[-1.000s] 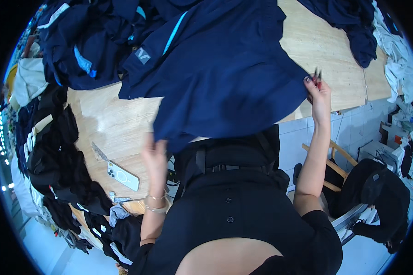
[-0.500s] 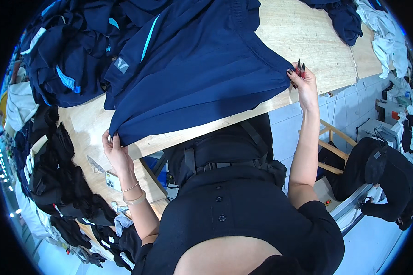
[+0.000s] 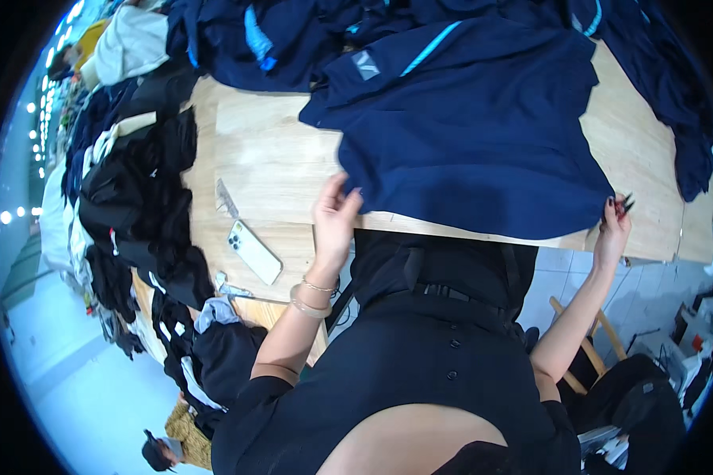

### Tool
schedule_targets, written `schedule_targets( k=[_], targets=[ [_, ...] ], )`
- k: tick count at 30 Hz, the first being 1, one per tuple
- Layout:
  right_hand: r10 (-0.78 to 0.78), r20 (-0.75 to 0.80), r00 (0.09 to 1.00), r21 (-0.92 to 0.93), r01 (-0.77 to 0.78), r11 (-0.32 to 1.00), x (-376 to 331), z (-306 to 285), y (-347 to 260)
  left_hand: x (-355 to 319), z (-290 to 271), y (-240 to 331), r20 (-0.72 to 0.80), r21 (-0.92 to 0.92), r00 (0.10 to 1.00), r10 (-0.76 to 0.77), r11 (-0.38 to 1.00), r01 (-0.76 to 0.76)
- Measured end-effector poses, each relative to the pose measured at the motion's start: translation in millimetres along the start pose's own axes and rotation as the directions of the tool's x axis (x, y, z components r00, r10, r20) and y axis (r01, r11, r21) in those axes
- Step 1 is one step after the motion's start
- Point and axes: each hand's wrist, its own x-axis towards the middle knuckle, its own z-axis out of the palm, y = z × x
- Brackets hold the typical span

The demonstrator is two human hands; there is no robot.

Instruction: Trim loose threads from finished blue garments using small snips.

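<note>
Your left hand [image 3: 334,218] is open, fingers loosely spread, touching the near-left corner of the navy garment [image 3: 475,134], which spreads away from it toward 1 o'clock across the wooden surface [image 3: 261,158]. Your right hand [image 3: 614,226] is pinched shut on the garment's near-right corner at the surface's edge, with what looks like small snips in it too. So the hem runs 9-to-3 between your hands, and a white phone [image 3: 253,252] sits at 8 o'clock from your left hand.
</note>
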Motion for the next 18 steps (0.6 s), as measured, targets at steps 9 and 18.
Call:
schedule_targets(
  k=[9, 18],
  targets=[
    [-0.044, -0.009, 0.999, 0.045, 0.045, 0.998, -1, 27, -17, -20, 51, 30, 0.626, 0.337, 0.740, 0.244, 0.772, -0.539],
    [-0.208, -0.019, 0.978, 0.116, 0.209, 0.971, -1, 29, -45, 2, 20, 29, 0.128, 0.507, 0.845, 0.519, 0.698, -0.505]
  ],
)
